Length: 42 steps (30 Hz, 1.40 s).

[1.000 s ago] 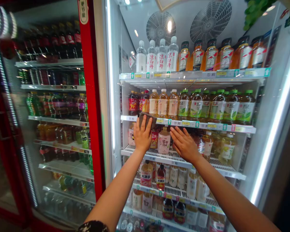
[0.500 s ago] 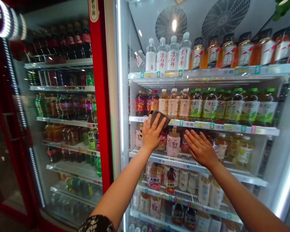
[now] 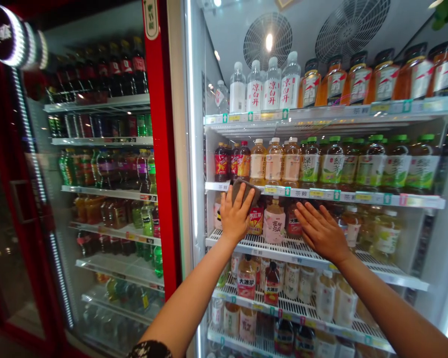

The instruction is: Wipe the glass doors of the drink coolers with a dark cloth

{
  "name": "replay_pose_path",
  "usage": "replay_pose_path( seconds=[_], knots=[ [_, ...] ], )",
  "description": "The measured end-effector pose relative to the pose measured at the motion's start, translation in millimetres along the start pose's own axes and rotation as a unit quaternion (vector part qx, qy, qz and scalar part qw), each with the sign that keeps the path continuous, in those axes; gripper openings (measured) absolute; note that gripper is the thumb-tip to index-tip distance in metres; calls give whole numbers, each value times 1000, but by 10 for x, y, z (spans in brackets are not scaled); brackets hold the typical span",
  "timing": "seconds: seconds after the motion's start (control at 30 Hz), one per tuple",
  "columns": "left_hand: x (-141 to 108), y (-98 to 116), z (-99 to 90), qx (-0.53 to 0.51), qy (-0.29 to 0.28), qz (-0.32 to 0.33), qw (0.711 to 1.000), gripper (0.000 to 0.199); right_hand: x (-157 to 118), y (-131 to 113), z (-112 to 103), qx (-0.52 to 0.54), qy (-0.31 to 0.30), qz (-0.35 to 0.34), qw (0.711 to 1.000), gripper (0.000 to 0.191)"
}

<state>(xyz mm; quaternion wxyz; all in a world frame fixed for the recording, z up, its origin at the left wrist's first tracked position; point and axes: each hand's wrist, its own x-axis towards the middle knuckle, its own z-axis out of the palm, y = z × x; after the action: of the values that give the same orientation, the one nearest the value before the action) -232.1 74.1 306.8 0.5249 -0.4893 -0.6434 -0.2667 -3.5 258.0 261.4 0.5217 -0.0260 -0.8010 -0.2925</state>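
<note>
My left hand (image 3: pixel 236 216) lies with its fingers spread over a dark grey cloth (image 3: pixel 256 195), pressing it flat against the glass door of a drinks cooler. Part of the cloth is hidden under the fingers. Behind it runs a shelf edge with price labels (image 3: pixel 302 193). To its right, my right hand (image 3: pixel 321 229) is open with fingers stretched, and it seems to rest on the same glass. Behind the hands stand a pink-labelled bottle (image 3: pixel 274 221) and a red-and-yellow drink pack (image 3: pixel 255 221).
Green-capped tea bottles (image 3: pixel 332 161), clear water bottles (image 3: pixel 272 84) and amber bottles (image 3: pixel 359 79) fill the upper shelves. Two round fan grilles (image 3: pixel 268 40) show at the top. On the left stands a second cooler with a red frame (image 3: pixel 168 149).
The view has shifted slightly, so the coolers appear farther right. My left hand and the cloth have slid a little left and down relative to the shelf. My right hand stays open.
</note>
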Motion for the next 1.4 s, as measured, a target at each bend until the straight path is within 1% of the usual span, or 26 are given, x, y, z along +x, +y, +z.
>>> replay_pose_path(
  seconds=[0.07,0.1,0.13,0.2,0.27,0.3,0.33,0.37,0.4,0.43,0.47,0.53,0.6,0.67,0.7,0.73,0.8,0.9,0.97,1.0,1.07,1.1,1.17,1.23,1.3,1.4],
  knots=[
    [181,-166,-48,1,16,-37,999,69,-6,-2,4,0,2,0,1000,75],
    [199,-258,-67,1,26,-59,998,68,-9,-5,7,0,3,0,1000,75],
    [160,-344,-77,1,37,-84,996,67,-11,-7,10,-1,2,2,1000,75],
    [-67,-457,-70,6,51,-132,990,66,-14,-12,14,-4,0,4,1000,75],
    [-402,-459,-34,16,48,-158,986,67,-14,-16,12,-7,0,5,1000,76],
    [-562,-420,-11,19,36,-149,988,69,-14,-16,10,-8,0,4,1000,76],
    [-690,-362,9,20,18,-119,992,70,-15,-16,6,-8,0,3,1000,76],
    [-771,-295,25,18,-1,-85,996,72,-17,-14,1,-8,-1,1,1000,75],
    [-797,-232,36,16,-19,-50,998,73,-19,-12,-3,-6,-1,0,1000,75],
    [-766,-182,38,14,-32,-23,999,73,-24,-10,-7,-4,-2,-1,1000,74],
    [-684,-157,33,13,-39,-8,999,73,-29,-8,-10,-1,-3,-1,1000,74],
    [-424,-199,0,13,-32,-14,999,72,-40,-4,-13,3,-5,2,1000,74],
    [-164,-356,-59,12,-12,-44,999,70,-49,-4,-12,7,-7,3,1000,74],
    [-41,-565,-122,12,14,-93,996,68,-55,-9,-11,12,-8,4,1000,74],
    [-55,-660,-148,14,26,-120,992,68,-56,-13,-10,13,-6,4,1000,74],
    [-119,-736,-165,15,36,-144,989,67,-56,-17,-9,14,-4,5,1000,73],
    [-359,-804,-169,20,44,-174,984,65,-56,-26,-5,15,0,7,1000,73],
    [-756,-720,-116,29,21,-171,985,66,-55,-37,1,19,7,8,1000,71],
    [-856,-628,-76,31,2,-145,989,68,-53,-41,3,24,7,10,1000,70],
    [-831,-600,-65,30,-3,-130,991,68,-53,-42,3,26,8,12,1000,70],
    [-650,-605,-70,27,-1,-117,993,69,-52,-44,1,29,6,13,999,70],
    [-521,-639,-85,26,9,-126,992,68,-52,-44,-2,30,6,12,999,70],
    [-272,-748,-126,26,39,-169,985,67,-54,-44,-9,32,6,11,999,71],
    [-144,-857,-155,21,58,-210,976,64,-57,-43,-18,33,5,10,999,72],
    [-202,-904,-155,14,59,-245,968,62,-60,-41,-30,32,4,13,999,72],
    [-534,-823,-118,6,44,-294,955,61,-60,-37,-47,35,-4,14,999,73]
  ],
)
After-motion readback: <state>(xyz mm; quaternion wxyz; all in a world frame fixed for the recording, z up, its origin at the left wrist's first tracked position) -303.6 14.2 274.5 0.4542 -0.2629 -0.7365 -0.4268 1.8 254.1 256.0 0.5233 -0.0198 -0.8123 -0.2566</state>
